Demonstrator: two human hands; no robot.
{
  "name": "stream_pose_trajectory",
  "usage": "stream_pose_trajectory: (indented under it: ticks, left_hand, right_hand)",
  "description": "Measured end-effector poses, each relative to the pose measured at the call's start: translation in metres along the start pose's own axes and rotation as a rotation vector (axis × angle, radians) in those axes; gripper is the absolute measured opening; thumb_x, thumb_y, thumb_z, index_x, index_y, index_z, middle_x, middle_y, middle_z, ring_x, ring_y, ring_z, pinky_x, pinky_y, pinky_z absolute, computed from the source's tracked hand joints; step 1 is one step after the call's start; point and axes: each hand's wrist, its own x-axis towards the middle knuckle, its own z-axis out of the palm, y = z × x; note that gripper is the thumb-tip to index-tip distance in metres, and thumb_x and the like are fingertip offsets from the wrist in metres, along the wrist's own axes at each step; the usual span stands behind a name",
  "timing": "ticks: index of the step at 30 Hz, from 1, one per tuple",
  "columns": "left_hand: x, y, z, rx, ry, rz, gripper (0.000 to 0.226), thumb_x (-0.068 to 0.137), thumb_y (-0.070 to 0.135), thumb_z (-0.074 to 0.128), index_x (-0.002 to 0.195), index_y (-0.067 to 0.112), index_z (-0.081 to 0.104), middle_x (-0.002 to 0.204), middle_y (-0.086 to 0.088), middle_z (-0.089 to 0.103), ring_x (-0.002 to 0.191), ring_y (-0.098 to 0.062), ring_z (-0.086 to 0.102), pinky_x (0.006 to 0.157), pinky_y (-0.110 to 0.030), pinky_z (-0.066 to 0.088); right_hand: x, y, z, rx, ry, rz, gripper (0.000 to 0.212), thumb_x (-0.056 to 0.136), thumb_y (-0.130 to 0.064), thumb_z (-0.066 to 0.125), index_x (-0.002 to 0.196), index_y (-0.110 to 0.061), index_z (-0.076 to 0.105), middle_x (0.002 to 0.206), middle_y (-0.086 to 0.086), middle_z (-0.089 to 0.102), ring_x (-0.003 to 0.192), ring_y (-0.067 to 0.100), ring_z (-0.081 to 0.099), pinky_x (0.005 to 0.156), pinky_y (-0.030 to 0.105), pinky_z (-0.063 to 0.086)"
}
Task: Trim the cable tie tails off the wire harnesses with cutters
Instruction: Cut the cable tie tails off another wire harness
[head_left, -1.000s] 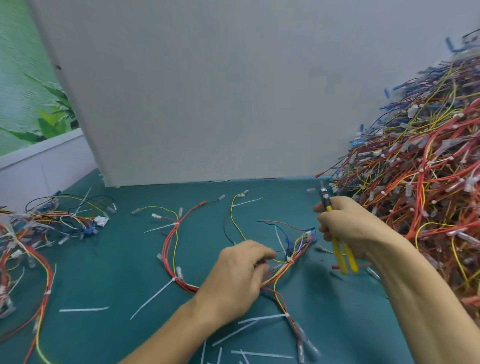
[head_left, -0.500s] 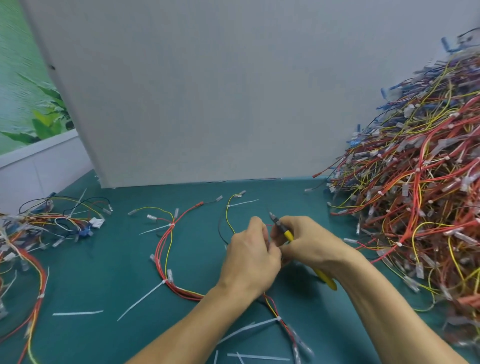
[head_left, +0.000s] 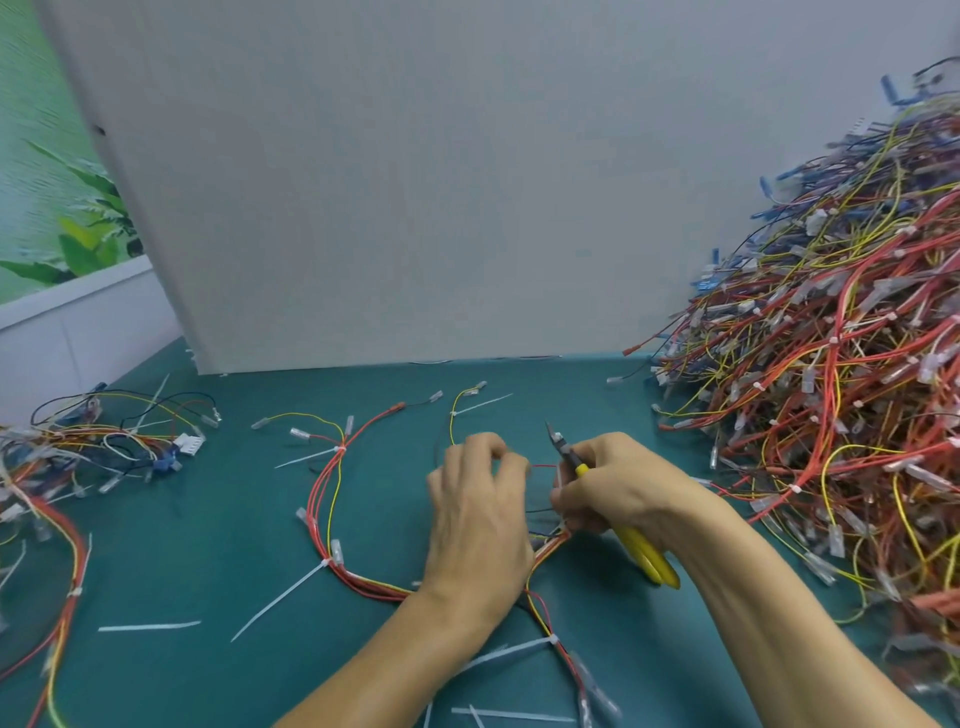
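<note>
— Hands first: what does the head camera show them doing?

— The left hand (head_left: 478, 519) lies back-up in the middle of the teal table mat (head_left: 208, 530). Its fingers are curled down round the strands of a thin red, yellow and black wire harness (head_left: 371, 587) that loops across the mat. The fingertips are hidden, so I cannot tell exactly which strand they pinch.

— And the other?

— The right hand (head_left: 628, 488) sits just beside it, wrapped tight round a pair of yellow-handled cutters with a black nose (head_left: 571, 460). Thin red and black strands run between the two hands.

— How do the cutters lie?

— The nose points up and away, rising above the knuckles between the two hands. The yellow handles stick out below the palm, toward the person.

— Where are the ties?

— White plastic cable ties bind the loop. One long tail (head_left: 280, 600) juts out at its lower left, a second tail (head_left: 306, 458) higher up, and a third tail (head_left: 511, 652) near the left forearm.

— What lies around them?

— A tall tangled pile of red, yellow and blue harnesses (head_left: 831, 415) rises on the right and a smaller heap (head_left: 78, 447) lies on the left. A loose white strip (head_left: 148, 626) rests on the mat, and a plain grey board (head_left: 415, 182) stands upright behind.
</note>
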Motion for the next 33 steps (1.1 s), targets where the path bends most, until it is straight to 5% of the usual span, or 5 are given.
stream_pose_trajectory:
  ticks: [2, 6, 21, 27, 33]
  left_hand:
    - [-0.001, 0.001, 0.004, -0.015, -0.058, 0.144, 0.013, 0.073, 0.022, 0.07, 0.084, 0.017, 0.066, 0.089, 0.001, 0.062, 0.086, -0.023, 0.059, 0.09, -0.039, 0.039]
    - [-0.001, 0.001, 0.011, -0.046, -0.255, 0.104, 0.028, 0.084, 0.047, 0.06, 0.094, 0.021, 0.066, 0.094, 0.007, 0.068, 0.096, -0.014, 0.058, 0.113, -0.032, 0.016]
    - [0.001, -0.004, 0.016, 0.022, -0.084, 0.385, 0.013, 0.07, 0.021, 0.074, 0.067, 0.019, 0.062, 0.059, 0.007, 0.058, 0.057, -0.017, 0.056, 0.086, -0.038, 0.052]
    - [0.001, -0.003, 0.016, -0.12, -0.234, 0.18, 0.012, 0.085, 0.03, 0.066, 0.086, 0.02, 0.059, 0.084, 0.004, 0.065, 0.086, -0.02, 0.057, 0.096, -0.033, 0.036]
    - [0.002, -0.013, 0.008, -0.56, -0.35, -0.18, 0.037, 0.08, 0.02, 0.074, 0.112, 0.024, 0.055, 0.09, 0.012, 0.069, 0.084, 0.0, 0.062, 0.077, -0.007, 0.042]
  right_hand:
    - [0.001, 0.001, -0.001, -0.002, 0.003, 0.01, 0.013, 0.082, -0.005, 0.063, 0.071, -0.01, 0.059, 0.057, 0.009, 0.067, 0.053, 0.018, 0.062, 0.057, 0.028, 0.052]
    - [0.001, 0.003, -0.001, 0.025, 0.035, 0.022, 0.013, 0.083, -0.005, 0.059, 0.07, -0.009, 0.06, 0.057, 0.008, 0.066, 0.056, 0.023, 0.06, 0.059, 0.031, 0.051]
    - [0.006, 0.006, 0.004, 0.001, 0.172, 0.069, 0.015, 0.08, -0.007, 0.066, 0.067, -0.012, 0.059, 0.062, 0.008, 0.061, 0.064, 0.026, 0.061, 0.07, 0.041, 0.058]
    - [-0.002, 0.005, 0.001, 0.226, 0.084, 0.011, 0.017, 0.09, -0.007, 0.062, 0.075, -0.007, 0.055, 0.054, 0.008, 0.056, 0.049, 0.021, 0.053, 0.047, 0.026, 0.045]
    - [-0.019, 0.005, -0.009, 0.229, -0.03, 0.044, 0.038, 0.092, -0.046, 0.058, 0.087, -0.009, 0.058, 0.064, 0.011, 0.062, 0.055, 0.018, 0.054, 0.05, 0.022, 0.045]
